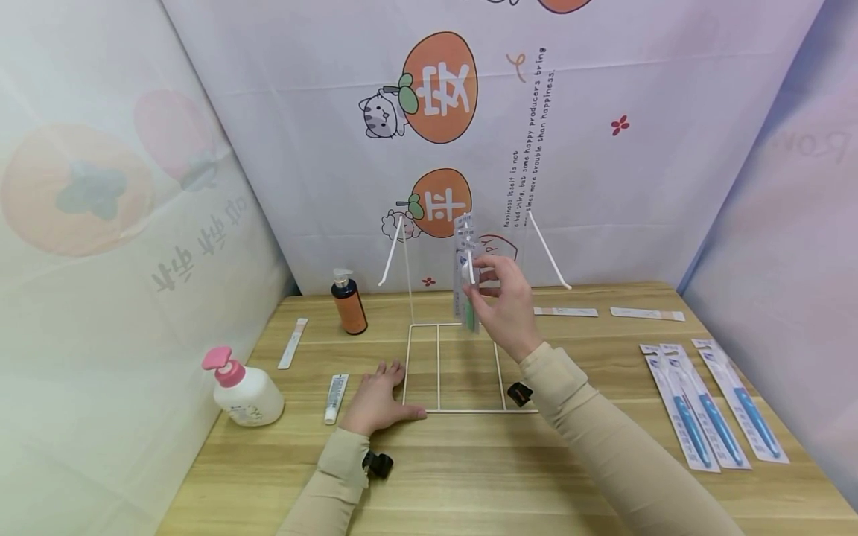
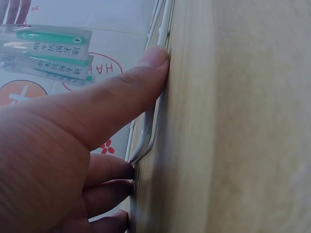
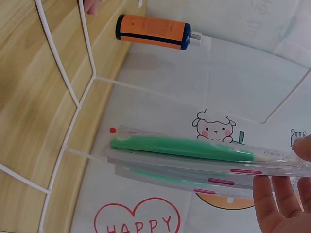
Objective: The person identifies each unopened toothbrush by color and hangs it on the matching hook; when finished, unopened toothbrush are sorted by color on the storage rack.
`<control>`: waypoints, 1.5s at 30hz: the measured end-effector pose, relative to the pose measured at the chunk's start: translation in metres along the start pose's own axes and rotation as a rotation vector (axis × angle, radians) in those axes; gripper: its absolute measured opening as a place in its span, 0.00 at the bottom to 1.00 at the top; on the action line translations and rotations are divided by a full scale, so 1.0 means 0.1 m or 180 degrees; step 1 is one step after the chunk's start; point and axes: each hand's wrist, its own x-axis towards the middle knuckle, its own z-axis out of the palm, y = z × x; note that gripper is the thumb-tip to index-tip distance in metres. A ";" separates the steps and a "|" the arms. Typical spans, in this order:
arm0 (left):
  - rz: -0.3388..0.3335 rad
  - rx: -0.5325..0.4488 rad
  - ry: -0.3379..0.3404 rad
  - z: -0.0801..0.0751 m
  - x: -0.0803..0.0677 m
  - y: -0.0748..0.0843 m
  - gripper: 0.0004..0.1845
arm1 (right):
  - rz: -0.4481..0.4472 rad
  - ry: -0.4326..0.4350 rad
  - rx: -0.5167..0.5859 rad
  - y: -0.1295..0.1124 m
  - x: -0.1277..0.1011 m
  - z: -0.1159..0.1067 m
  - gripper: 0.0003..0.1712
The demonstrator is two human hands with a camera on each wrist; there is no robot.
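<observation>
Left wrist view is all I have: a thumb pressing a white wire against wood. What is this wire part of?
Observer: A white wire rack standing on the table; the left hand lies flat by its base.
Operator: And the other hand?
Observer: The right hand holds green toothbrush packs up at the rack's hook.
Operator: Are more packs around?
Observer: Yes, three blue toothbrush packs lie flat at the table's right side.
</observation>
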 end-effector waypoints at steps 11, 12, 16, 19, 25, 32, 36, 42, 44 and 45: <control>-0.0011 0.0021 -0.0014 0.01 0.01 0.00 0.59 | 0.0034 -0.0015 0.0081 0.04 -0.04 -0.01 0.25; -0.0013 0.0021 -0.0015 0.01 0.01 0.00 0.59 | 0.0040 -0.0014 0.0097 0.05 -0.05 -0.02 0.25; -0.0012 0.0004 -0.0018 0.00 0.00 0.01 0.58 | 0.0084 0.0001 0.0151 0.07 -0.07 -0.05 0.26; -0.0006 -0.0009 -0.0019 -0.01 0.00 0.01 0.58 | 0.0134 0.0028 0.0142 0.12 -0.12 -0.11 0.27; -0.0026 0.0005 -0.0024 -0.01 -0.01 0.02 0.58 | 0.0324 0.0052 -0.0028 0.26 -0.24 -0.34 0.30; -0.0024 -0.0020 -0.0017 -0.03 -0.02 0.02 0.57 | 0.0516 0.0146 -0.0230 0.55 -0.43 -0.86 0.30; -0.0042 -0.0038 -0.0019 -0.03 -0.03 0.02 0.58 | 0.0630 0.0110 -0.0544 0.73 -0.54 -1.25 0.30; -0.0016 -0.0029 0.0000 -0.04 -0.02 0.01 0.57 | 0.0862 -0.0055 -0.0757 0.97 -0.72 -1.91 0.31; 0.0003 -0.0025 -0.0002 -0.03 -0.02 0.01 0.57 | 0.0953 -0.0082 -0.0773 1.08 -0.80 -2.13 0.31; 0.0009 -0.0020 -0.0005 -0.03 -0.01 0.01 0.57 | 0.1008 -0.0123 -0.0778 1.13 -0.84 -2.24 0.31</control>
